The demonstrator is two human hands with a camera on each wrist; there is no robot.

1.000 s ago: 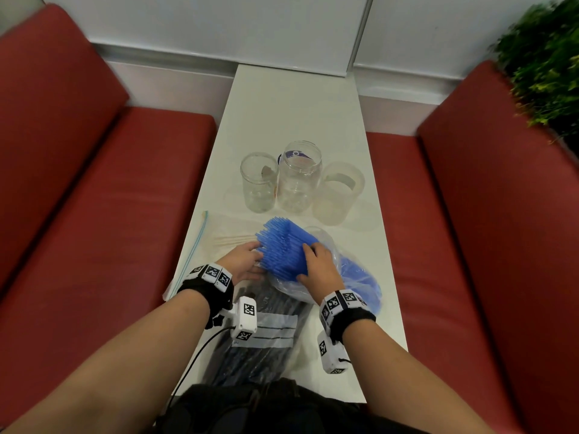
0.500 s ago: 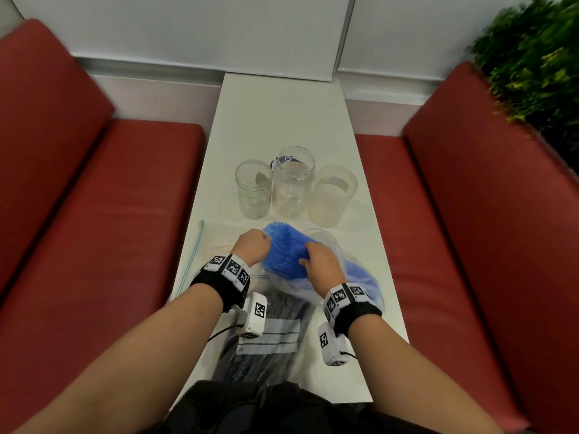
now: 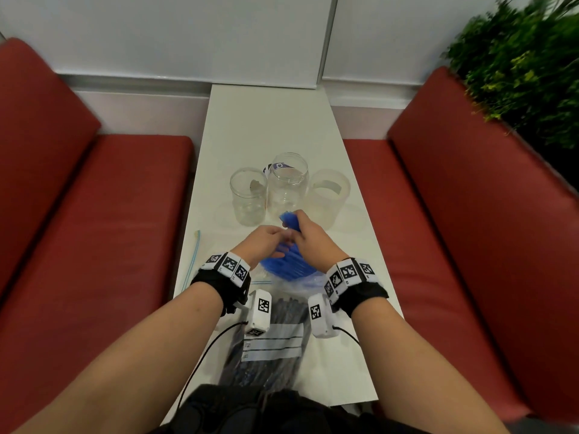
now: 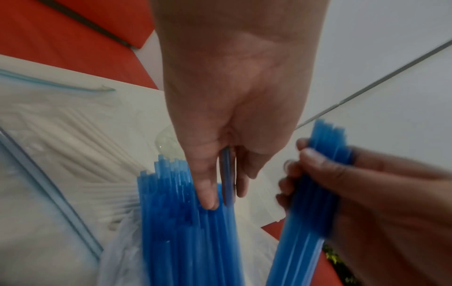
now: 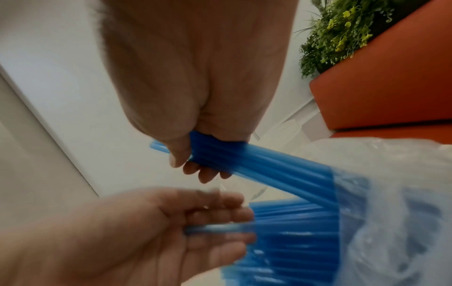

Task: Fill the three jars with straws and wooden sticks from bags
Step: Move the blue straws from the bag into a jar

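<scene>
Blue straws (image 3: 286, 266), head view: your right hand (image 3: 313, 239) is fisted round a small bunch, lifted just in front of the middle jar (image 3: 288, 183); your left hand (image 3: 266, 244) sits beside it on the straws remaining in the bag (image 3: 300, 285). All three jars look empty. Left wrist view: your left fingers (image 4: 208, 191) pinch one stray straw and press the pile; likely it drags out and drops on the desk (image 3: 269, 120). Right wrist view: the bunch's tails are inside the bag; I'd guess a fast pull snags it and knocks that jar.
</scene>
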